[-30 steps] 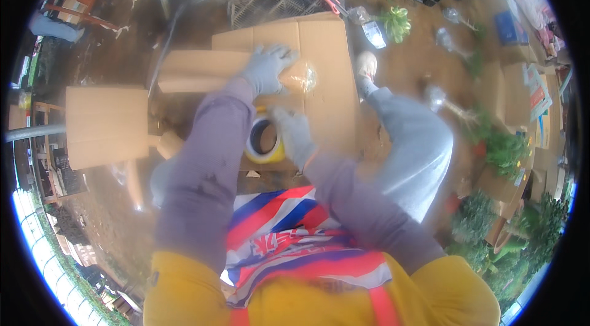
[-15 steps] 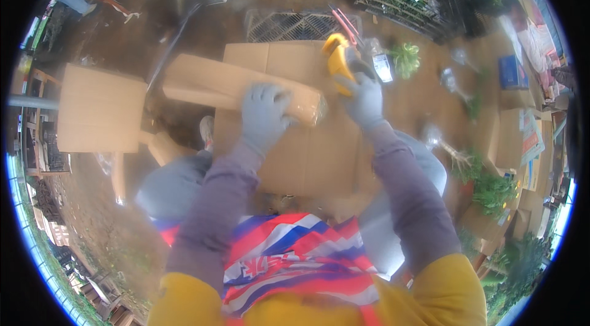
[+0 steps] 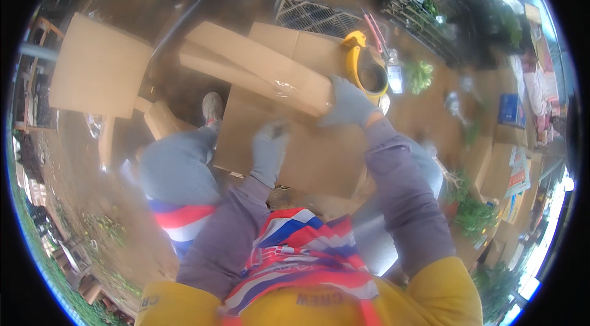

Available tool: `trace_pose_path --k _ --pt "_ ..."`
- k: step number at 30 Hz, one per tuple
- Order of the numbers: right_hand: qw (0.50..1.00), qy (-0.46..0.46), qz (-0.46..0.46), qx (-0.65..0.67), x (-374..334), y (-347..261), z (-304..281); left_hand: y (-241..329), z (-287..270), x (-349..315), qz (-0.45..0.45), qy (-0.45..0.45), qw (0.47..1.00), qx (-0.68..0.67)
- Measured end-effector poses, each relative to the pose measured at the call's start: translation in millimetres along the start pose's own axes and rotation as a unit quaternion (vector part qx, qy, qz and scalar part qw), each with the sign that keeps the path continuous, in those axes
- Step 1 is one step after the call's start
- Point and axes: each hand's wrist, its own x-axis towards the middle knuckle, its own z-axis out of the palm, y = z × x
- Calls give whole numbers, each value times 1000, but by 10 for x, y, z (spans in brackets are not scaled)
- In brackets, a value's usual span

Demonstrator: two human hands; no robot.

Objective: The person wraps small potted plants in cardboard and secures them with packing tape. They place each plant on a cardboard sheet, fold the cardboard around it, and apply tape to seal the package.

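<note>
A long, narrow cardboard box (image 3: 264, 71) lies slantwise across a larger flat cardboard box (image 3: 295, 154), with shiny clear tape near its right end. My gloved right hand (image 3: 351, 104) grips that right end, thumb on the near side and fingers on the far side. Just beyond it a yellow tape dispenser (image 3: 353, 61) with a roll of tape stands at the larger box's far right edge. My gloved left hand (image 3: 268, 149) is over the larger box, nearer to me than the long box and apart from it. Its fingers look curled but are blurred.
A dark plastic crate (image 3: 313, 15) lies beyond the boxes. Red-handled cutters (image 3: 373, 32) and a leafy green bunch (image 3: 420, 77) are at the far right. Another cardboard box (image 3: 98, 67) stands at left. Black crates (image 3: 415, 15) hold greens; a blue box (image 3: 510, 109) sits farther right.
My right hand has let go of the tape dispenser and taken the long box's right end. My left hand has left the box and come nearer to me. The view has shifted.
</note>
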Motion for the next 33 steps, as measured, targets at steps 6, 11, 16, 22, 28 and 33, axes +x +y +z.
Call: trace_pose_path --k 6,11,16,22,28,33 --pt "998 31 -51 37 70 30 100 312 410 -91 -197 -74 912 -352" --pt "987 62 70 133 -438 -383 310 343 229 19 -190 -27 836 -513" --pt "951 302 -71 -2 -811 -553 414 628 46 59 -118 -44 921 -368" --pt "909 302 -133 254 -793 -1173 2 1481 -559 155 120 14 870 -478" --pt "909 263 -305 107 -187 -1463 -237 1815 -1813 1 209 24 883 -420" --pt "827 212 -465 -232 751 -1331 -11 1946 -3023 -200 387 43 813 -432"
